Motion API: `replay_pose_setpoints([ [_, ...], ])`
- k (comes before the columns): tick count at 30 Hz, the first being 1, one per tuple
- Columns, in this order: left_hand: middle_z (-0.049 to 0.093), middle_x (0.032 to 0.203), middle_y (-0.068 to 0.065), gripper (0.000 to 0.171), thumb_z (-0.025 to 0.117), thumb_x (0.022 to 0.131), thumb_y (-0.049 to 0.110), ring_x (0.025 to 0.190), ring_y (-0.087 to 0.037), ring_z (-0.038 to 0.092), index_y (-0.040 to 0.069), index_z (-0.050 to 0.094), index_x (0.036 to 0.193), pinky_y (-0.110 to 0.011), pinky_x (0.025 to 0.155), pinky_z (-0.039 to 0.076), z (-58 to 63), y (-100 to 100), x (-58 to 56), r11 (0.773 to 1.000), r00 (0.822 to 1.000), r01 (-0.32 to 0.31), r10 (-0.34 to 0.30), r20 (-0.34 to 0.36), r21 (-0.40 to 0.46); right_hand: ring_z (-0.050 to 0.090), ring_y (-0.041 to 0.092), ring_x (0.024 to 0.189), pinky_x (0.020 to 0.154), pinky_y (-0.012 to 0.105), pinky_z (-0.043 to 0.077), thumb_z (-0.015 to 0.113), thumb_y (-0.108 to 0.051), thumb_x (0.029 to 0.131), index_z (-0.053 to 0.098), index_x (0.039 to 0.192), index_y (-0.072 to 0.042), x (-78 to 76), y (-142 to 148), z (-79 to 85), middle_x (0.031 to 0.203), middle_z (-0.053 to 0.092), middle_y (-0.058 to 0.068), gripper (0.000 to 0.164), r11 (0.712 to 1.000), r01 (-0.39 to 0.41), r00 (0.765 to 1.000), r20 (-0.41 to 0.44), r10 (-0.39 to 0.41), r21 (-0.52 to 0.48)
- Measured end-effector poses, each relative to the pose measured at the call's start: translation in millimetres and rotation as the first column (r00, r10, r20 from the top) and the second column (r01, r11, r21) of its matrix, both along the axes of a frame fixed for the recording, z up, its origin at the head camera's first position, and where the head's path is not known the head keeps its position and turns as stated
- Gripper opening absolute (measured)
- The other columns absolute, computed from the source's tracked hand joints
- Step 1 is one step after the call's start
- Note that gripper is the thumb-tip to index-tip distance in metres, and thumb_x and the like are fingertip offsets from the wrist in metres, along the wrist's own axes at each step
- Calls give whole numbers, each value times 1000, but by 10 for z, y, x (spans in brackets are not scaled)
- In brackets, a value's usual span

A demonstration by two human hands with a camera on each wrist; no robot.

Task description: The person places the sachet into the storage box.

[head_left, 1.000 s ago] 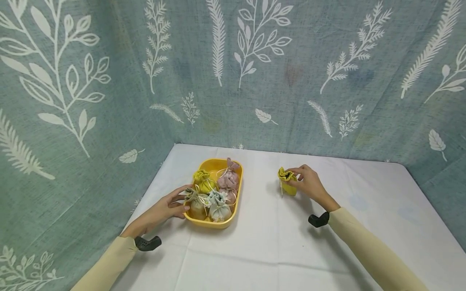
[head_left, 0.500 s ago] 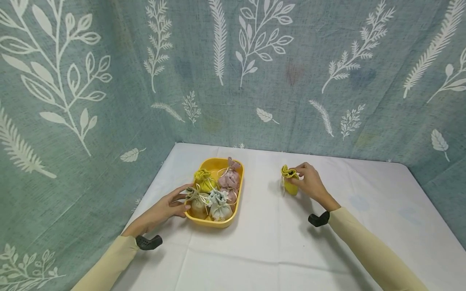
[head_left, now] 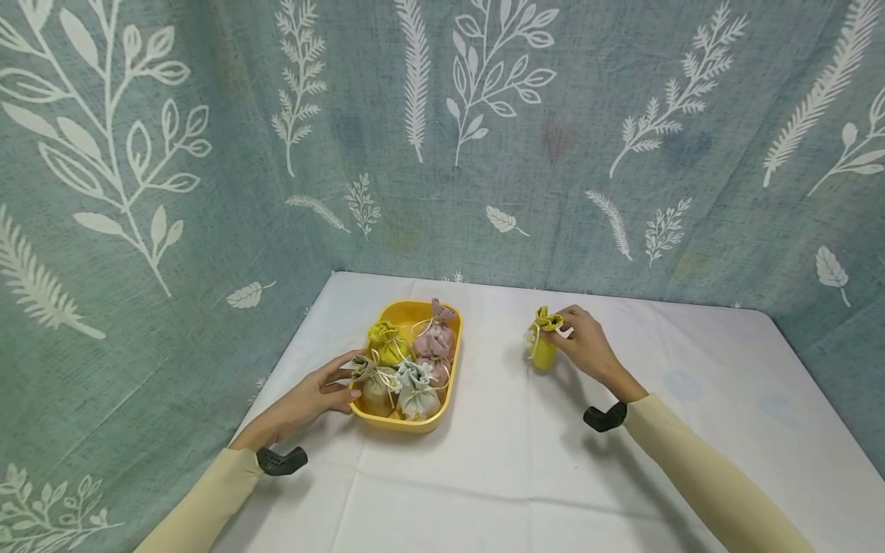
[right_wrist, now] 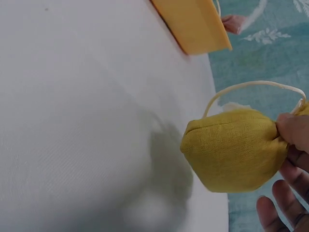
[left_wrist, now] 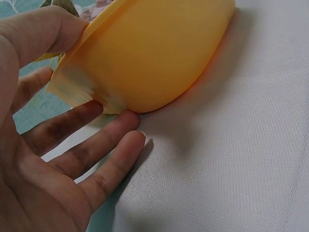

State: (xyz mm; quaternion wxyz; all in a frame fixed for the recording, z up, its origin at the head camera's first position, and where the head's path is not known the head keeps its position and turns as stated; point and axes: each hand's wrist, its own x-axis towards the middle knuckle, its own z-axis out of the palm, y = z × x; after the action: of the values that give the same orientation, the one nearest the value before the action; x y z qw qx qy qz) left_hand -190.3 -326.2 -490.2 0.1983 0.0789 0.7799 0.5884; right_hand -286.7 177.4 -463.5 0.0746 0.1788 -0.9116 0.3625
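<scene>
My right hand (head_left: 588,344) pinches a mustard-yellow drawstring pouch (head_left: 544,353) by its gathered neck, right of the basin. In the right wrist view the pouch (right_wrist: 236,150) looks full and rounded, with a cream cord looping from it and its shadow on the cloth beside it. My left hand (head_left: 328,388) holds the near-left side of a yellow plastic basin (head_left: 442,418). In the left wrist view the thumb lies on the basin's rim (left_wrist: 91,31), while the other fingers spread along its outer wall. Inside sit several pouches: a yellow one (head_left: 390,349), an olive one (head_left: 376,395), a pale grey-green one (head_left: 418,399) and pink ones (head_left: 435,342).
A white cloth (head_left: 484,476) covers the table. Behind it and on the left hangs a blue-green curtain (head_left: 484,192) with white leaf prints. Each wrist carries a black device, such as the right one (head_left: 604,418).
The yellow pouch in my right hand has turned and swung slightly left, its bottom moving leftward and its flower trim coming into view. The left hand and basin stay in place.
</scene>
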Motion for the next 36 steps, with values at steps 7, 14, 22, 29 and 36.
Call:
replay_pose_setpoints([
  [7,34,160,-17,75,73,98,32,136,-37,48,39,31,160,-43,93,58,-21,-10,-17,1000,1000,5,-5,1,-19,59,31,103,80,43,54,74,-23,98,73,117,-1,15,-102,99,119,61,12,30,999,-27,1000,1,27,-21],
  [14,33,161,-15,75,73,98,33,135,-37,49,39,32,160,-43,93,58,-12,-1,-23,1000,1000,0,-1,-1,-20,59,33,104,80,42,53,74,-22,97,73,116,-3,-5,-196,201,118,62,11,27,998,-60,998,-24,59,-29],
  [22,33,161,-14,74,73,99,30,134,-36,49,40,32,160,-44,93,57,-15,-13,4,1000,1000,0,0,-2,-2,59,34,104,80,44,53,75,-18,96,74,113,-1,5,-349,336,117,62,11,24,993,-98,994,-44,95,-62],
  [29,34,160,-18,75,73,98,31,132,-35,51,39,31,160,-44,92,58,-5,-4,2,1000,1000,-3,3,-6,-11,59,35,104,80,41,52,76,-17,96,73,113,0,-22,-485,397,117,62,12,25,991,-115,993,-47,111,-74],
  [36,35,159,-18,74,73,99,30,130,-35,53,38,31,160,-44,92,58,-3,-11,9,1000,1000,-2,2,-6,-4,58,31,102,80,40,52,76,-19,96,73,117,-1,-51,-629,475,117,63,11,28,989,-126,991,-54,122,-78],
])
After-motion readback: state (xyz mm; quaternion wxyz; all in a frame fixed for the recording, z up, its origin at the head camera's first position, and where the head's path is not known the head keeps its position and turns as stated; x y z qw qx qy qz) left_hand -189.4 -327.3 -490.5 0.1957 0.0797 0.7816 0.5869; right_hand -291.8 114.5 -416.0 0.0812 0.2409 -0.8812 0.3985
